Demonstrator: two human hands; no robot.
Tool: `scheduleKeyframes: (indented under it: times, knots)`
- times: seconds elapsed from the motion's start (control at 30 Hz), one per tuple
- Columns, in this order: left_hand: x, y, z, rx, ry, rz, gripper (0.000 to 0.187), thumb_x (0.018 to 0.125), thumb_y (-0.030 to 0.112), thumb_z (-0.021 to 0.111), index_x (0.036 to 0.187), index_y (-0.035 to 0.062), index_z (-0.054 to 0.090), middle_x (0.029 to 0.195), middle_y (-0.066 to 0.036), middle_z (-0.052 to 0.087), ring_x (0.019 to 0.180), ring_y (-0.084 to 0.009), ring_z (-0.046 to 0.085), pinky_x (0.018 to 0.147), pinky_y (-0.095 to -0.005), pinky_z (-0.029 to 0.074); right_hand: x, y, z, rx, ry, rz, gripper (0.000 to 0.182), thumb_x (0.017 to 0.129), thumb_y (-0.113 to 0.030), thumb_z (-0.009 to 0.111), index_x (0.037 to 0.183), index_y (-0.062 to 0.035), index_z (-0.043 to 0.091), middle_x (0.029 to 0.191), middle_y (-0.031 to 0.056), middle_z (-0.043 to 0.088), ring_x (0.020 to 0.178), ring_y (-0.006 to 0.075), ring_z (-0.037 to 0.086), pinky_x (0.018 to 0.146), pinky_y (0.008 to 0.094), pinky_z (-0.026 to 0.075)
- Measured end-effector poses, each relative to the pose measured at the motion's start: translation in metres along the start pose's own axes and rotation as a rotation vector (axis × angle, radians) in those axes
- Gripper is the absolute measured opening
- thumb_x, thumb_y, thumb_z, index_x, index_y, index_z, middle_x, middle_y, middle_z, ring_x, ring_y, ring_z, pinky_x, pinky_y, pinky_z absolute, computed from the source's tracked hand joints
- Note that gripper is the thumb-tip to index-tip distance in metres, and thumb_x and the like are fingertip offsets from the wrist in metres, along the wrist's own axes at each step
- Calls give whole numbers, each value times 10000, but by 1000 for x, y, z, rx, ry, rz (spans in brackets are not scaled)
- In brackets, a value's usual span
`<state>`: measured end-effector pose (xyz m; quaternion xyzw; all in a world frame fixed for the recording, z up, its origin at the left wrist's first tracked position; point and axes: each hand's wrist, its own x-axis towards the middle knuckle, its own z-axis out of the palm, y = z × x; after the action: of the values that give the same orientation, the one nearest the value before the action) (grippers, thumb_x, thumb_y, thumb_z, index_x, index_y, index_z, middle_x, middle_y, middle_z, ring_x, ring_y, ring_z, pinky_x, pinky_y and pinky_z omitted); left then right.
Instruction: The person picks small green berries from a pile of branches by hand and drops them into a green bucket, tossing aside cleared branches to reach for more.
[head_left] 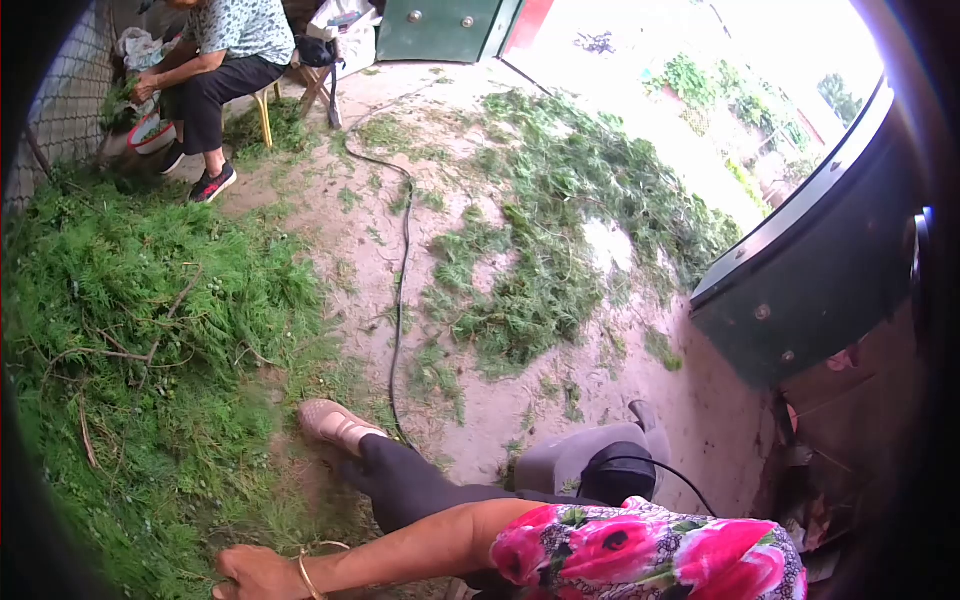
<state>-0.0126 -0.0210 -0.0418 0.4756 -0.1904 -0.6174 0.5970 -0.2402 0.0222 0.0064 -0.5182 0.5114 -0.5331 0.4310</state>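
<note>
My right hand (247, 571) is low at the left, at the near edge of a large heap of green feathery cuttings (170, 300). Its fingers are curled closed, and the bottom edge of the picture cuts off part of them. Whatever they grip, if anything, cannot be made out. A bracelet (307, 572) circles the wrist. Woody twigs (170, 320) poke out among the greenery. My left hand is outside the picture.
A seated person (235, 50) handles greenery beside a red-rimmed basin (152, 135). More cuttings (560, 240) are spread over the floor. A black cable (405, 240) runs across it. Beside my leg stands a grey plastic object (570, 455). Dark green door panels (800, 290) stand right.
</note>
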Motion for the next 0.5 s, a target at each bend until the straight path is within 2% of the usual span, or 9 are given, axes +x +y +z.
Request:
scheduleKeyframes:
  times: [0.07, 0.1, 0.13, 0.2, 0.23, 0.27, 0.33, 0.43, 0.5]
  knots:
    - [-5, 2, 8, -120, -100, -135, 257, 862, 212, 503, 937, -28, 558, 905, -198, 580, 657, -269, 523, 552, -360, 430, 2, 14, 16, -30, 70, 208, 316, 761, -283, 649, 785, 18, 555, 786, 229, 588, 779, 381, 590, 661, 436, 476]
    - [-11, 6, 8, -235, -190, -264, 266, 871, 223, 489, 931, -31, 534, 900, -199, 570, 614, -259, 497, 522, -362, 420, -3, -5, 4, -66, 142, 177, 327, 777, -288, 645, 690, 22, 589, 710, 206, 573, 680, 358, 590, 580, 418, 468]
    - [-34, 10, 43, -251, -55, -288, 235, 885, 220, 457, 903, -10, 503, 865, -180, 550, 541, -232, 422, 465, -358, 378, 0, -6, -3, 7, 28, 212, 477, 833, -420, 599, 713, 40, 565, 652, 211, 520, 597, 284, 542, 544, 415, 432]
    - [-27, 9, 38, -427, -49, -479, 267, 884, 135, 480, 1060, -41, 574, 947, -143, 622, 853, -266, 593, 755, -359, 496, 5, -21, -18, 95, -46, 256, 460, 867, -366, 570, 669, 48, 557, 534, 216, 385, 507, 198, 408, 518, 400, 417]
    - [-45, -2, 34, 3, -124, -26, 282, 889, 165, 466, 1097, -7, 548, 980, -128, 621, 897, -257, 596, 760, -377, 513, 8, -35, -29, 18, -52, 315, 467, 867, -354, 574, 630, 47, 544, 514, 198, 371, 486, 187, 393, 484, 382, 404]
    - [-50, 8, 57, -188, 73, -201, 253, 893, 188, 473, 1046, 9, 565, 965, -124, 626, 876, -241, 598, 730, -380, 517, 11, -26, -31, 36, -77, 218, 520, 843, -394, 595, 550, 30, 522, 467, 144, 326, 444, 155, 358, 433, 386, 370]
    - [-47, 9, 41, -222, -155, -213, 222, 869, 163, 542, 1031, 13, 564, 990, -121, 606, 892, -248, 574, 772, -383, 490, 12, -20, -23, 87, -38, 261, 520, 837, -359, 629, 515, 29, 500, 469, 99, 256, 463, 123, 307, 405, 355, 337]
    - [-59, 19, 71, -81, -100, -101, 59, 856, 57, 545, 906, 47, 574, 801, -80, 612, 591, -169, 568, 432, -250, 443, 15, -15, -18, -36, -90, 216, 501, 822, -287, 679, 487, -1, 440, 442, 48, 299, 475, 77, 291, 386, 316, 259]
    - [-64, 23, 72, -71, -116, -77, 56, 826, 13, 581, 876, 36, 582, 749, -60, 595, 517, -152, 521, 405, -236, 419, 9, -13, -5, -57, 67, 54, 539, 829, -275, 677, 468, -17, 371, 441, -1, 259, 467, 66, 246, 383, 310, 198]
